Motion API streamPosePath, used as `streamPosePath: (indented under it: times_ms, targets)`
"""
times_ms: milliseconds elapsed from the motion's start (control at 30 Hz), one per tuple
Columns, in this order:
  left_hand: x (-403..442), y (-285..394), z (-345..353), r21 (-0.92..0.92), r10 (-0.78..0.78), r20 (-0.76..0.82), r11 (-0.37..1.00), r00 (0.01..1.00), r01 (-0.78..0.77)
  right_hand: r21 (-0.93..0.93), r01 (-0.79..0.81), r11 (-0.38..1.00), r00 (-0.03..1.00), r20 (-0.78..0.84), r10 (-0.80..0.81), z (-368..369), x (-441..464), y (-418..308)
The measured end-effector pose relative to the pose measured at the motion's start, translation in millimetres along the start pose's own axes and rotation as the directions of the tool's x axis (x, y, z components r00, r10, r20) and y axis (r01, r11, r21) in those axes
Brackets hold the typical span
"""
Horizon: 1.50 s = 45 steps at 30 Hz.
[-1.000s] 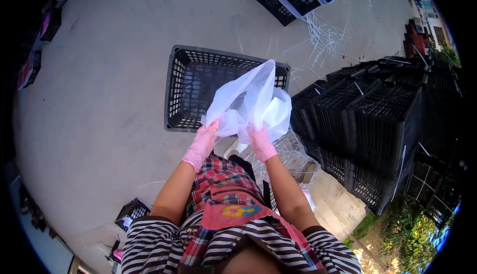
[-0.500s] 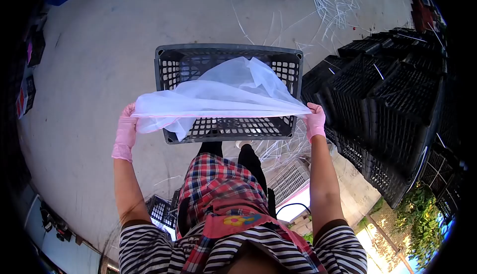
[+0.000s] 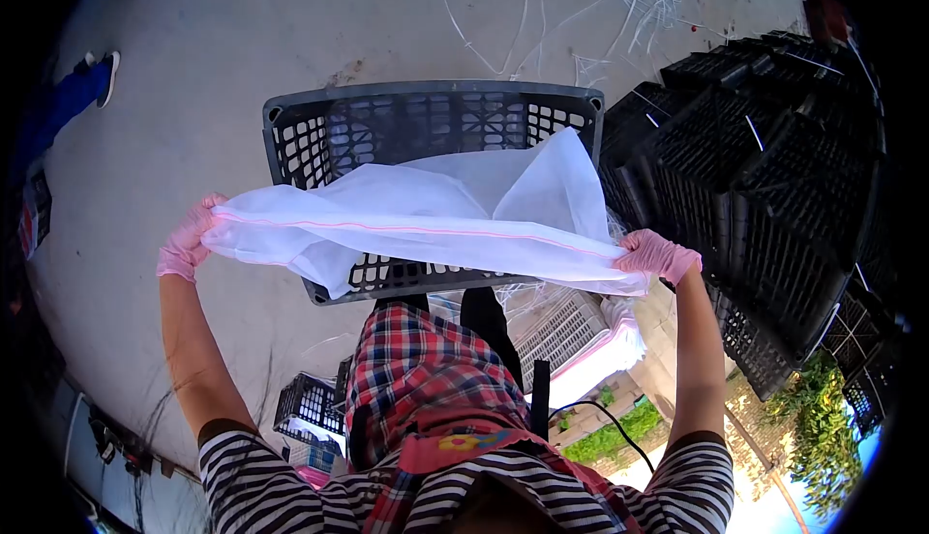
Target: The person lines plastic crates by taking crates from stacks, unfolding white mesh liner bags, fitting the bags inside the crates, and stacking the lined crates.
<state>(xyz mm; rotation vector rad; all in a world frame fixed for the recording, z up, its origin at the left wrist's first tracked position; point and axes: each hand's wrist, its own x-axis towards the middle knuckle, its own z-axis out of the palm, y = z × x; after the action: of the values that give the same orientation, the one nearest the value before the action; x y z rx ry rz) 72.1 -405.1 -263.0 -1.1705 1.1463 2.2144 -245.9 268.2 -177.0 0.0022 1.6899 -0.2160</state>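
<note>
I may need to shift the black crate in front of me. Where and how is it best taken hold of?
Probably grip the crate by its rim at both short ends, coming from left and right once the fabric is off it. It is open side up and longer from side to side, so opposite end grips should balance it.

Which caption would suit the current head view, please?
Two pink-gloved hands stretch a white mesh sheet across a black crate.
</note>
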Motion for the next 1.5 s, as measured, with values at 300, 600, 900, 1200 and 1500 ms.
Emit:
streamPosePath:
  times_ms: [300,600,900,1200,1500]
  targets:
    - [56,57,13,0.24,-0.12,0.105,0.966,0.987,0.092,0.799,0.415,0.435,0.91,-0.366,-0.195,-77,67,-14]
    - [140,20,64,-0.051,-0.11,-0.242,0.994,0.964,0.101,0.689,0.094,0.718,0.928,-0.323,0.188,-82,137,-90]
    - [48,17,86,0.396,0.006,-0.244,0.913,0.97,0.094,0.492,0.296,0.819,0.924,-0.366,-0.113,-23,82,-23]
    - [24,-2,111,0.541,0.213,-0.386,0.84,0.897,0.034,0.665,0.201,0.719,0.913,-0.394,0.109,66,73,44]
    - [1,-89,182,0.36,0.035,-0.642,0.896,0.766,0.26,0.776,0.142,0.614,0.982,-0.189,0.011,119,29,56]
